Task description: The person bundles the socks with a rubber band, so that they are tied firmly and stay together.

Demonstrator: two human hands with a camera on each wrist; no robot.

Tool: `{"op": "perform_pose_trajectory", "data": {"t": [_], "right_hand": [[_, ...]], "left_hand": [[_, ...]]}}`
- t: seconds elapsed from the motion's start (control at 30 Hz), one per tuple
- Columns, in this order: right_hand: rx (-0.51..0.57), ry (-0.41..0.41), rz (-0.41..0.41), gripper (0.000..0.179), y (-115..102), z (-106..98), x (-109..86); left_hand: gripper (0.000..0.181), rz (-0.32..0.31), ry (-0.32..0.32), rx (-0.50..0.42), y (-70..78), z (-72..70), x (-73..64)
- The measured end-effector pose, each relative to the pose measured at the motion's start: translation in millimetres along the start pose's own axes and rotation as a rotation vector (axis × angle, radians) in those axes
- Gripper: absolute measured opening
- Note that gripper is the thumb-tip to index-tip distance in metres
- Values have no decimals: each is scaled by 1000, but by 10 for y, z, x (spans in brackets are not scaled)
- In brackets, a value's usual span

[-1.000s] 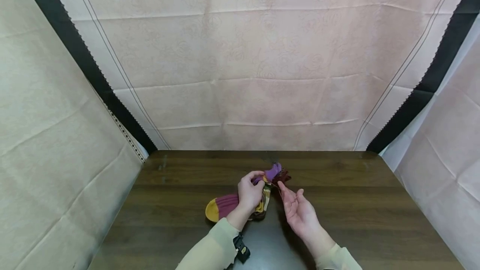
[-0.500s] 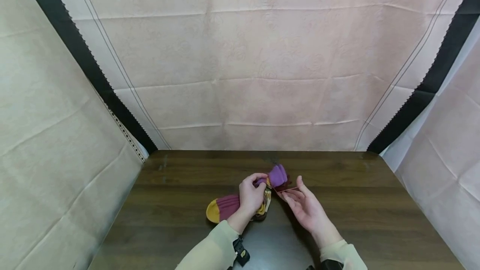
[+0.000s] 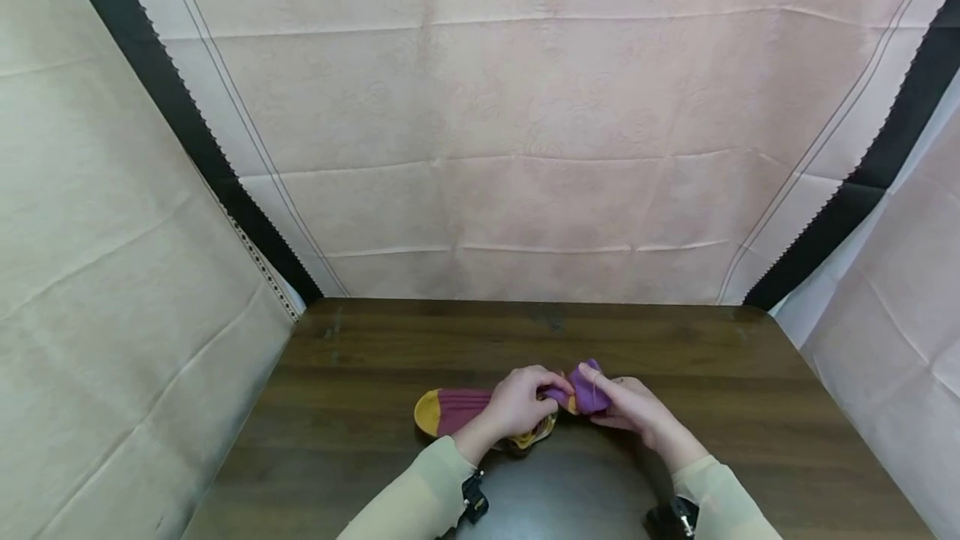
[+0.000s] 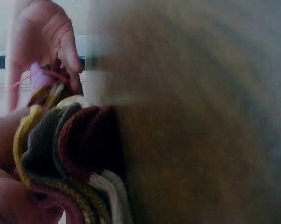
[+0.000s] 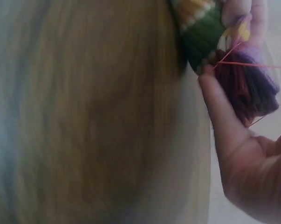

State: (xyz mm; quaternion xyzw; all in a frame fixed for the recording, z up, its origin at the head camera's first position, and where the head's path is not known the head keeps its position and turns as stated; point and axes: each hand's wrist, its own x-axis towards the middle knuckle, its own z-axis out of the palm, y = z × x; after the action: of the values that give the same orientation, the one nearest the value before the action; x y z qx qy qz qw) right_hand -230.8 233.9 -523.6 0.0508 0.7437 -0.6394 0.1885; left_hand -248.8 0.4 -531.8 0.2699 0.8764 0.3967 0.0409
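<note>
A bundle of knitted socks [image 3: 459, 411], maroon with a yellow toe at its left end, lies over the table. My left hand [image 3: 517, 407] grips the bundle around its middle. Beyond those fingers sticks out a purple sock end [image 3: 588, 390]. My right hand [image 3: 637, 411] is around that end, thumb and fingers on either side. In the right wrist view a thin red rubber band [image 5: 252, 64] stretches across the gathered sock ends to the right hand's fingers. Folded sock layers [image 4: 84, 140] in yellow, grey and maroon show in the left wrist view.
The dark wooden table [image 3: 360, 357] ends at a straight back edge. Pale cloth walls [image 3: 525, 107] stand behind it and on both sides, with black strips [image 3: 247, 207] along the corners. A black wrist strap [image 3: 474, 497] sits on the left arm.
The right hand first pulled the band out to the right, then moved in around the purple end. The left hand and socks have shifted slightly right, the purple end now lower.
</note>
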Motion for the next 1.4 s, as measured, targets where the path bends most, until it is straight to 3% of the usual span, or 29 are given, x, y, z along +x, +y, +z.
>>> {"op": "perform_pose_trajectory", "data": {"t": [0.17, 0.27, 0.37, 0.5, 0.67, 0.77, 1.0, 1.2, 1.4], "right_hand": [[-245, 123, -76, 46, -6, 1, 0], [-363, 175, -143, 32, 3, 6, -17], [-454, 188, -203, 29, 27, -5, -34], [-558, 126, -282, 35, 22, -46, -58], [-720, -14, -412, 29, -65, -105, -77], [-770, -66, -444, 27, -109, -125, -75], [-775, -64, -422, 24, -98, -85, -76], [-805, -39, -408, 52, -79, -31, -78], [-857, -35, -442, 42, -84, -29, -64]], "left_hand": [[28, 29, -100, 44, 22, -15, 3], [27, 30, -116, 46, 7, -25, -1], [25, 31, -112, 56, 3, -22, 1], [21, 21, -104, 87, 46, -10, 1], [19, 28, -88, 133, 76, 1, -1], [19, 20, -85, 131, 74, 4, -6], [20, 16, -86, 111, 42, 9, -3], [19, 11, -90, 113, 37, 2, 5], [19, 6, -111, 118, 34, 11, 17]]}}
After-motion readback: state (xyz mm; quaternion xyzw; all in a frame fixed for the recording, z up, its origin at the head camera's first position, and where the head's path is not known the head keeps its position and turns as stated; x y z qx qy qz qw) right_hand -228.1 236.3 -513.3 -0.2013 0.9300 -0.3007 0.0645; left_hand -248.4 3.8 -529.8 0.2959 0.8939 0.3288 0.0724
